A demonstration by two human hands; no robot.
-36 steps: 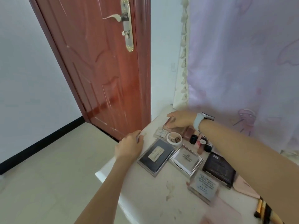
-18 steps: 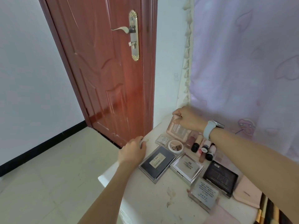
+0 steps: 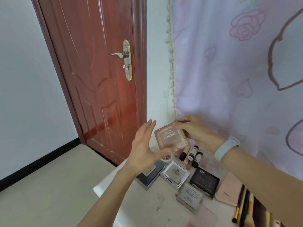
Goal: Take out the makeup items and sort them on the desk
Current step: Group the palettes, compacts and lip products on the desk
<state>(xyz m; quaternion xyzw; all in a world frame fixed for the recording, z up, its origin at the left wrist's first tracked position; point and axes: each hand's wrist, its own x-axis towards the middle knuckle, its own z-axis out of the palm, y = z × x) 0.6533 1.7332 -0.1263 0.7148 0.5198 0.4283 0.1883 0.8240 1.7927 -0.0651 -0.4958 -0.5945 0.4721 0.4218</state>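
Pink clear-lidded palette (image 3: 172, 139) up in the air above far end of white surface (image 3: 144, 202), tilted, label side toward camera. Pinched by right hand (image 3: 195, 128) along its far edge, fingers wrapped over top; pale band (image 3: 227, 148) on that wrist. Left hand (image 3: 146, 151) spread flat, palm toward palette, fingertips at its near-left corner, contact unclear, not gripping. Below, on surface: cluster of lipstick tubes (image 3: 191, 154) w/ dark caps; dark grey flat case (image 3: 151, 173) near left edge; silver-framed compact (image 3: 175, 175) just beside it; black palette (image 3: 205, 181) to right; small clear box (image 3: 191, 196) closer in; brushes (image 3: 244, 207) at near-right edge.
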